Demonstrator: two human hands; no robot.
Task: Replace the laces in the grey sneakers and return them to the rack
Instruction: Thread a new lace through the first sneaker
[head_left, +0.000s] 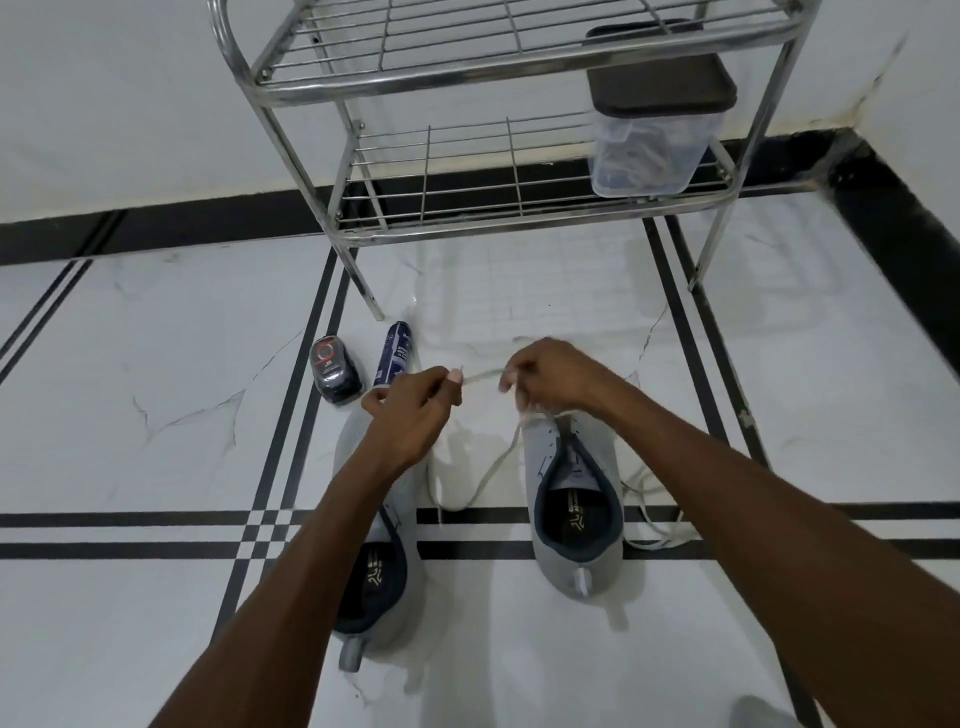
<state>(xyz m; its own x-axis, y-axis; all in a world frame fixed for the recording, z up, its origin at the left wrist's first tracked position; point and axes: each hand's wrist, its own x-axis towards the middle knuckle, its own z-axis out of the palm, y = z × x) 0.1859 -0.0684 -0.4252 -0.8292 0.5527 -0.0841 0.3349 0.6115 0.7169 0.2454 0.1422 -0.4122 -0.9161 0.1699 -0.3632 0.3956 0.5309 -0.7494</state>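
- White marble-patterned floor tiles (156, 395) with black double stripes fill the scene; a black skirting band runs along the base of the pale wall at the far edge.
- Metal shoe rack (519, 73), chrome tube with wire shelves, stands on the floor at the far side, against the wall.
- Clear plastic container (649, 150) with a dark lid sits at the right end of the rack's lower shelf; its contents are too blurred to name.
- Left grey sneaker (387, 525), toe pointing toward the rack, lies on the floor partly beneath the left forearm; its dark lining and printed insole show at the heel.
- Right grey sneaker (576, 499) stands beside it, apart, toe also toward the rack, opening fully visible.
- Pale lace (483, 376) stretches taut between the two hands above the sneakers' toes; slack loops trail down across the floor between the shoes and to the right of the right sneaker.
- Left hand (415, 405): thumb and forefinger pinched closed on the lace, remaining fingers curled.
- Right hand (550, 376): fingers bunched tightly on the lace just above the right sneaker's eyelets; motion blur hides the exact grip.
- Dark shoe-polish applicator (335, 371) and blue spray can (394, 353) lie side by side on the floor beyond the left sneaker's toe, near the rack's front left leg.
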